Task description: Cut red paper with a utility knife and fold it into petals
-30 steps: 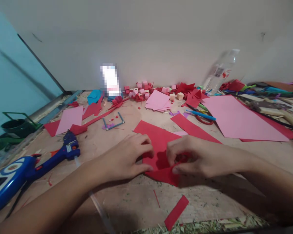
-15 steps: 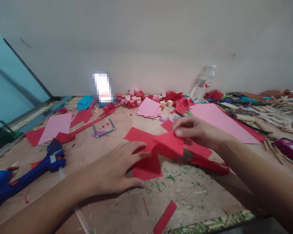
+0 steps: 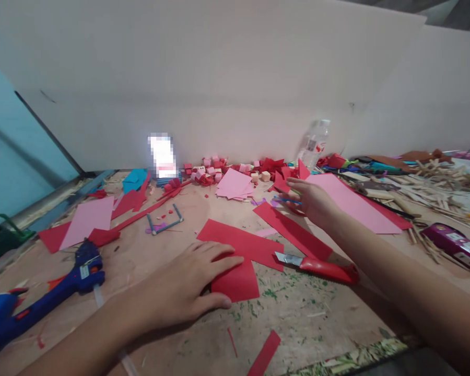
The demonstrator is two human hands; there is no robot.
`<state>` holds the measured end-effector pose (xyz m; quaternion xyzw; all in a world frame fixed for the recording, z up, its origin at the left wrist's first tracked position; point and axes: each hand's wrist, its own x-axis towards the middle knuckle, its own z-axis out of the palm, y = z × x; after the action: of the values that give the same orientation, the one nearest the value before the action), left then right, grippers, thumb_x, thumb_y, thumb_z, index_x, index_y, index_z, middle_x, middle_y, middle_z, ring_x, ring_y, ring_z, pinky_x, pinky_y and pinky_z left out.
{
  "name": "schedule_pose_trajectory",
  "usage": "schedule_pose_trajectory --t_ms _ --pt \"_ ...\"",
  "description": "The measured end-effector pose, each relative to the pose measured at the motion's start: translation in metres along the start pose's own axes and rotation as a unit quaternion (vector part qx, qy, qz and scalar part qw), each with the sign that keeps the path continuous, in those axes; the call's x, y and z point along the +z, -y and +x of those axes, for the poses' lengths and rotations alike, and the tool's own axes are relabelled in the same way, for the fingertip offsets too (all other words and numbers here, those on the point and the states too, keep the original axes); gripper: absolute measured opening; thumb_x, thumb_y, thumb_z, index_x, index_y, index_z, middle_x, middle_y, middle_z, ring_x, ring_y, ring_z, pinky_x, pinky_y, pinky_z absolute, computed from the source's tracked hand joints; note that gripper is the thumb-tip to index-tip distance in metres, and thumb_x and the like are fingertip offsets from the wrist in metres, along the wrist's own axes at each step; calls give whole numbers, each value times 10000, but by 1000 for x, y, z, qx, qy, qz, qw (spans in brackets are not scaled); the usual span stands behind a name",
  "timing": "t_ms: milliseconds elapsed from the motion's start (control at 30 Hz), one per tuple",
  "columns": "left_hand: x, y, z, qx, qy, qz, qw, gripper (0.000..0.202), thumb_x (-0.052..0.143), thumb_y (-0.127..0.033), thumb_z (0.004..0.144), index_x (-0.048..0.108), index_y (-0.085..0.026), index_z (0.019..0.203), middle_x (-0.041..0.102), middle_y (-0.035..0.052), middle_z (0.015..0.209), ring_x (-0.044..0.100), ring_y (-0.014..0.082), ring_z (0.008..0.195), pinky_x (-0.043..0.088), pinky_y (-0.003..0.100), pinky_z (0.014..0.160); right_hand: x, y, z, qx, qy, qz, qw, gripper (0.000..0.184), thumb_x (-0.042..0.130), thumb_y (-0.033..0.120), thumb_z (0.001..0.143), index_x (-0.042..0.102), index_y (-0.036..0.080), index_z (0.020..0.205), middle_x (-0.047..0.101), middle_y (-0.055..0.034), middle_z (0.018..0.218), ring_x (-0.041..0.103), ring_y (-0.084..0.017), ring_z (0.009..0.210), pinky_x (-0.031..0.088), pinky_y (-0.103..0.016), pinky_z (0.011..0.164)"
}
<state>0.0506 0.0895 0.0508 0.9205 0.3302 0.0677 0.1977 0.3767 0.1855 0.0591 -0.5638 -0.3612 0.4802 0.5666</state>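
My left hand (image 3: 188, 284) lies flat, fingers spread, pressing on the near corner of a red paper sheet (image 3: 243, 245) on the wooden table (image 3: 172, 334). My right hand (image 3: 313, 201) reaches far over the table with its fingers stretched out, above a blue pen (image 3: 288, 200). A small red triangular paper piece (image 3: 303, 169) stands up just beyond its fingertips; I cannot tell whether they touch. A red utility knife (image 3: 321, 267) with its blade out lies between my arms, beside the sheet.
A blue glue gun (image 3: 62, 282) lies at the left. Pink sheets (image 3: 356, 206) (image 3: 86, 220), a red strip (image 3: 293, 235), foam cubes (image 3: 209, 169), a plastic bottle (image 3: 314, 143) and wooden sticks (image 3: 434, 180) crowd the back and right. A purple object (image 3: 454, 244) sits far right.
My right hand lifted a red piece off the sheet, uncovering the knife, then carried it to the back pile and opened. My left hand stayed on the sheet.
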Motion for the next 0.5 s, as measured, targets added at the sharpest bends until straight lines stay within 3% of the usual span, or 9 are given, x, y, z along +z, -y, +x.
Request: schedule_pose_trajectory --t_ms 133,267,300,367,433,500 --pt "2 2 1 -13 -44 -22 999 516 641 -443 995 614 -272 1481 674 131 1454 621 385 1322 465 600 1129 8 -4 -12 -20 77 -59 995 107 685 217 917 757 172 982 761 -117 1113 715 -142 756 551 -220 587" --pt "-2 -8 5 -99 -158 -144 972 502 660 -495 981 648 -285 1437 705 94 1418 636 366 1305 475 559 1135 19 -5 -33 -36 179 -118 976 137 779 271 887 802 140 855 781 -123 1006 650 -132 677 558 -237 575" --pt "-3 -12 6 -127 -195 -212 949 498 676 -517 972 659 -295 1418 692 83 1440 639 358 1306 491 537 1126 21 -5 -39 -43 209 -126 969 152 801 297 877 813 147 899 783 -124 1041 675 -154 740 587 -258 613" --pt "-7 -23 9 -170 -250 -373 877 506 703 -537 956 651 -310 1405 678 75 1456 688 334 1239 572 472 1033 25 -6 -50 -71 278 -139 948 276 822 366 872 809 197 1089 759 -116 1228 715 -216 987 633 -319 746" --pt "-9 -32 10 -190 -271 -503 799 552 736 -536 934 612 -321 1427 721 82 1381 764 288 1065 640 362 830 28 -8 -61 -110 343 -157 920 444 821 430 882 744 254 1283 705 -95 1385 671 -242 1211 614 -372 916" --pt "-11 -38 11 -202 -265 -561 758 590 766 -528 914 587 -335 1442 761 78 1292 789 244 927 621 270 686 32 -10 -69 -135 390 -178 893 543 821 450 883 692 243 1368 733 -99 1344 678 -239 1223 572 -398 1000"
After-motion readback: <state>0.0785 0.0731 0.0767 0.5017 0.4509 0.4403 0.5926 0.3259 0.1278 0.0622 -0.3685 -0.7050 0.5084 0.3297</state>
